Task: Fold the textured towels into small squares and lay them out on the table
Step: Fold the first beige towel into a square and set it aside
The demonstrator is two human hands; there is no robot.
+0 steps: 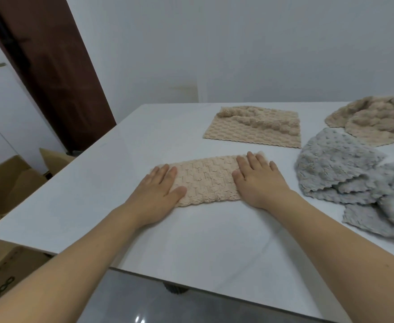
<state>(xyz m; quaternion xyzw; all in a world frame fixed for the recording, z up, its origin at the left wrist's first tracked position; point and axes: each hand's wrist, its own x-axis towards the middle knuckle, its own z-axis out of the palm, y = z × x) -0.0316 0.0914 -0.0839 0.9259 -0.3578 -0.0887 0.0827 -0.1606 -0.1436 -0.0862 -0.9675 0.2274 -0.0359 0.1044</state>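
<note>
We're in a plain home room here. White desk (pixel 103 183) against a bare wall, dark wooden door (pixel 51 66) left, cardboard boxes (pixel 7 180) on the floor.

Your white table (pixel 191 241) carries four textured towels. A folded cream towel (pixel 208 180) lies near you, a tan one (pixel 249 131) lies farther back, and two rumpled ones, grey (pixel 345 173) and beige (pixel 377 120), sit touching at the right.

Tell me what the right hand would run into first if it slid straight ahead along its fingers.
Probably the tan towel lying flat farther back. The right hand points up and slightly left across the folded beige towel it presses; past that towel's far edge comes bare table, then likely the tan towel's right corner.
</note>
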